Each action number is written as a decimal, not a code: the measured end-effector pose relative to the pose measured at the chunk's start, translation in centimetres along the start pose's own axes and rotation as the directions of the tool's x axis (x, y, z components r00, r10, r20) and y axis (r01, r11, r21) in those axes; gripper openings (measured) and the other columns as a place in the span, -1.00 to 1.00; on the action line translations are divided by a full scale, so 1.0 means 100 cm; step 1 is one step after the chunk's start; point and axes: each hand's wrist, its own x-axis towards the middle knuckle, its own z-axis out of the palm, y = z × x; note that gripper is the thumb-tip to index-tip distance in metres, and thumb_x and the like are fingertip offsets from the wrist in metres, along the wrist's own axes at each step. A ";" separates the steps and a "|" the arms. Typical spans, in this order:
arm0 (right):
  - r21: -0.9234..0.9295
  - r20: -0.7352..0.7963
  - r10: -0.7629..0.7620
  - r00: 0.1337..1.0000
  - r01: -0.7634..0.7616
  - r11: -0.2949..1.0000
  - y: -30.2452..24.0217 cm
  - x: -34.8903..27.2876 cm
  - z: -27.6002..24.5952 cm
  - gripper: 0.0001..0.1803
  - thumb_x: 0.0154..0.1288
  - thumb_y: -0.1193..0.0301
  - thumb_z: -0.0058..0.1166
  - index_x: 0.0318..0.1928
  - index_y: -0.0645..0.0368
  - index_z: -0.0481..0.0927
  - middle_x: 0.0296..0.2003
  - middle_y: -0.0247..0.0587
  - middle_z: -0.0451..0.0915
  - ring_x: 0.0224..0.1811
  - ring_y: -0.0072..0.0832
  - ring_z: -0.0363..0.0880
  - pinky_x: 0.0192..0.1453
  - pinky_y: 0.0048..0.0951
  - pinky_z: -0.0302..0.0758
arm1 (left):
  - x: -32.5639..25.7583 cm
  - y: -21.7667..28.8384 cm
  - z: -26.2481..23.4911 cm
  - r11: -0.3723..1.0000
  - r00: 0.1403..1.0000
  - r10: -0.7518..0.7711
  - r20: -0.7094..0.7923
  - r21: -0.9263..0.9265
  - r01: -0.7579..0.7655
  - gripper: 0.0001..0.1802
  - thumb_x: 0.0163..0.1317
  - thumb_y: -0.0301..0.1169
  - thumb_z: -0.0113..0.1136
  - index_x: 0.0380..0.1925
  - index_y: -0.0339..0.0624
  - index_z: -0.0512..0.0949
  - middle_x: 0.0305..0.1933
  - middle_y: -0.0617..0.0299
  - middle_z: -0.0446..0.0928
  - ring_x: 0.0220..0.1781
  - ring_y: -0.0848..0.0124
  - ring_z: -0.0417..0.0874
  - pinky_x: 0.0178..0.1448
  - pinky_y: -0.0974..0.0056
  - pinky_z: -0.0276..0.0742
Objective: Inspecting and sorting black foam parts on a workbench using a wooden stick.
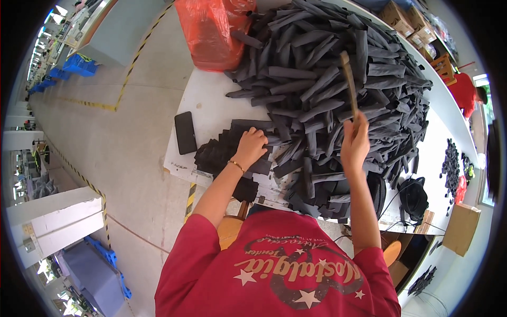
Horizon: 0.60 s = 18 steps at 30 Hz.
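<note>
At the near left of the white table (211,95), the left hand (252,143) rests with bent fingers on dark cloth pieces (211,156); whether they pinch a piece or only press, I cannot tell. Farther right, the right hand's fingers are closed around the near end of a thin tan stick (348,79), whose far end stands over the large pile of dark cloth (327,71); I cannot tell whether it touches. For good handling, the left fingers should steady the cloth without bunching it, while a loose right wrist should guide the stick well clear of them. Outward to the left, the black phone (185,133) lies near the cloth, so sideways sweeps are best short; the red plastic bag (211,39) stands beyond, against the pile's far left.
</note>
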 end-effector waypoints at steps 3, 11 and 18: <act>0.008 0.188 -0.016 0.982 0.014 1.000 0.013 -0.046 -0.023 -0.69 0.33 0.46 0.07 0.08 0.14 0.46 -0.47 -0.12 0.51 -0.47 -0.17 0.55 -0.42 -0.27 0.44 | 0.015 -0.002 0.003 0.998 0.995 0.045 0.095 0.031 -0.048 -0.87 -0.14 -0.44 0.40 -0.53 -0.09 0.63 -0.32 0.28 0.53 -0.10 0.22 0.50 -0.07 0.21 0.45; 0.017 0.505 -0.221 0.834 0.246 0.969 0.037 -0.095 -0.045 -0.80 0.24 0.46 0.12 -0.10 0.08 0.61 -0.48 -0.18 0.47 -0.48 -0.21 0.55 -0.43 -0.26 0.46 | 0.019 -0.011 -0.043 0.855 0.957 -0.205 0.207 -0.437 0.278 -0.89 -0.01 -0.44 0.35 -0.47 -0.20 0.63 -0.40 0.17 0.62 -0.31 0.27 0.58 -0.14 0.24 0.48; 0.032 0.551 -0.236 0.800 0.262 0.965 0.032 -0.090 -0.037 -0.82 0.26 0.39 0.12 -0.13 0.05 0.62 -0.47 -0.21 0.50 -0.47 -0.23 0.58 -0.45 -0.26 0.50 | 0.016 0.003 -0.077 0.728 0.954 -0.178 0.243 -0.619 0.293 -0.60 0.09 -0.64 0.25 -0.02 -0.28 0.51 -0.42 0.28 0.58 -0.44 0.57 0.51 -0.26 0.43 0.48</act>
